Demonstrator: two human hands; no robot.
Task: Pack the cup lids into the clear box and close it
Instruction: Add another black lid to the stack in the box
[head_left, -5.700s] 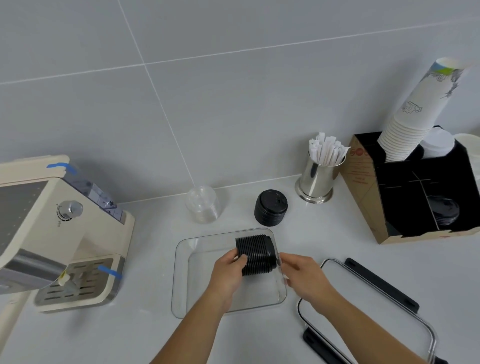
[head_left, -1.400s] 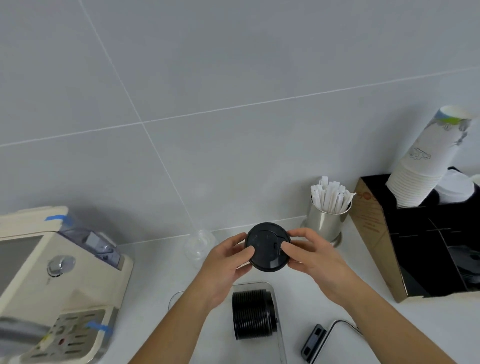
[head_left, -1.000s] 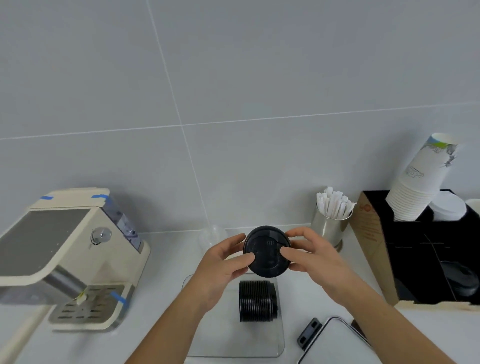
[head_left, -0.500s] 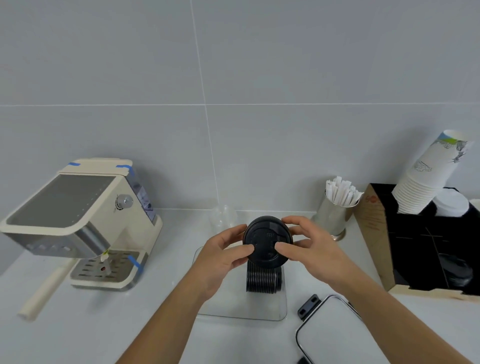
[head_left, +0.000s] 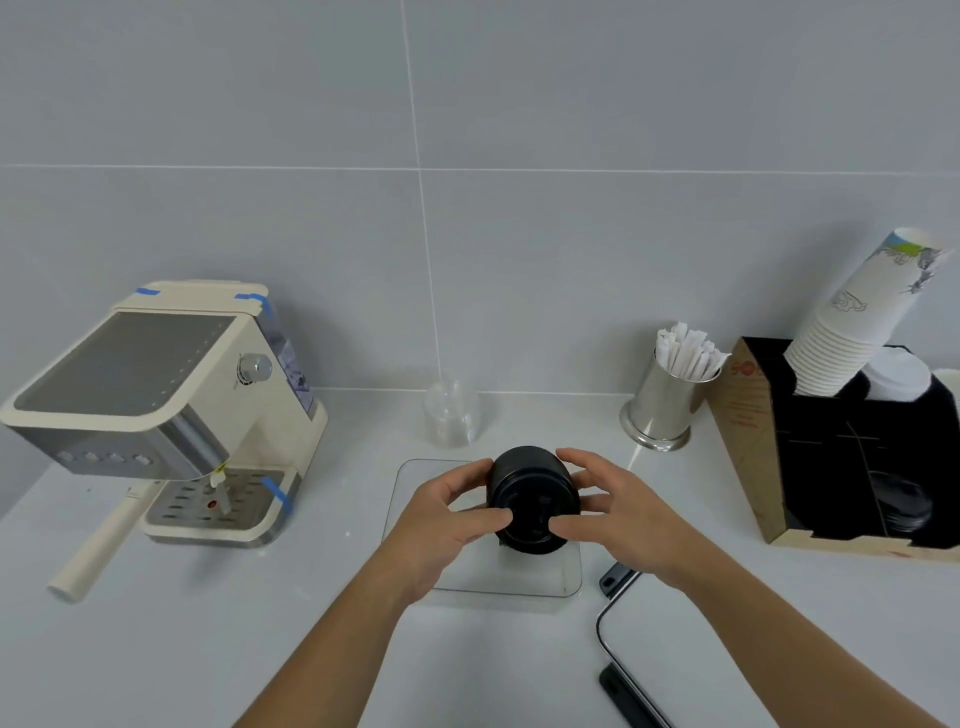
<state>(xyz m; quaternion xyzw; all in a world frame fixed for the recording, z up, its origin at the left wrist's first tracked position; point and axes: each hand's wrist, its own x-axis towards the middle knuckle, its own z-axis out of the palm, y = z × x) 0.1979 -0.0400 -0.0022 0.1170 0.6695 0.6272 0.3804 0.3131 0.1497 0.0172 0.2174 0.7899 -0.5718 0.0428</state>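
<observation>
A stack of black cup lids (head_left: 530, 491) lies on its side, its round face turned toward me, held over the clear box (head_left: 540, 582) on the counter. My left hand (head_left: 452, 514) grips the stack's left side and my right hand (head_left: 618, 512) grips its right side, thumbs on the front face. The stack hides the lids that lie in the box beneath it. The box's lid (head_left: 670, 644), clear with black clips, rests on the counter to the right of the box.
A cream coffee machine (head_left: 161, 410) stands at the left. A clear plastic cup (head_left: 449, 418) sits behind the box. A steel holder of white sticks (head_left: 670, 402) and a black organiser (head_left: 852, 467) with stacked paper cups (head_left: 862, 317) stand at the right.
Both hands lowered the second stack of lids from in front of the wall toward the box, over the stack placed there earlier. The camera view tilted and shifted.
</observation>
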